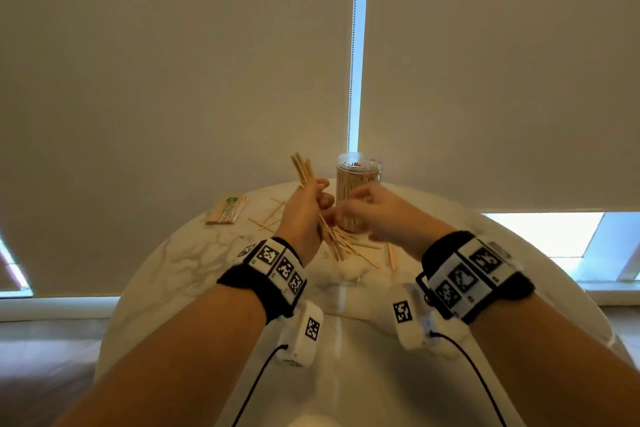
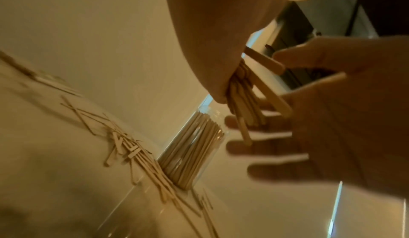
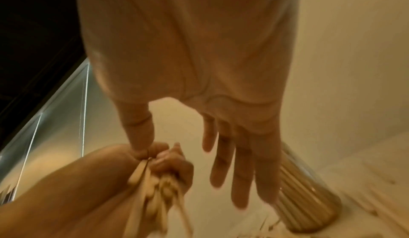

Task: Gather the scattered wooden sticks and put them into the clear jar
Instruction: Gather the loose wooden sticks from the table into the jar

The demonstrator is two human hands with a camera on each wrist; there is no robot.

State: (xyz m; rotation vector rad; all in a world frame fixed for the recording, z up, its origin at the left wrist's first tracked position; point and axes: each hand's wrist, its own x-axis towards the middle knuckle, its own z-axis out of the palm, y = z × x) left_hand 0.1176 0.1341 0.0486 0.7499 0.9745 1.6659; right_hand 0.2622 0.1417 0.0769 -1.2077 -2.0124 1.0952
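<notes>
My left hand (image 1: pixel 317 199) grips a bundle of flat wooden sticks (image 1: pixel 304 168) in its fist above the table; their ends stick out above and below the fist (image 2: pixel 245 112). My right hand (image 1: pixel 349 215) is right beside it, with straight, spread fingers (image 3: pixel 241 171) that hold nothing. Its thumb (image 3: pixel 139 136) touches the top of the bundle at the left fist (image 3: pixel 170 163). Just behind both hands stands the clear jar (image 1: pixel 358 180), packed with upright sticks (image 2: pixel 192 147). Several loose sticks (image 1: pixel 349 246) lie scattered in front of the jar (image 3: pixel 307 189) and to its left (image 2: pixel 132 152).
The round marble table (image 1: pixel 194 270) ends close behind the jar, against a roller blind. A wrapped packet of sticks (image 1: pixel 227 210) lies at the far left. One loose stick (image 1: pixel 346 316) lies nearer me, between my wrists.
</notes>
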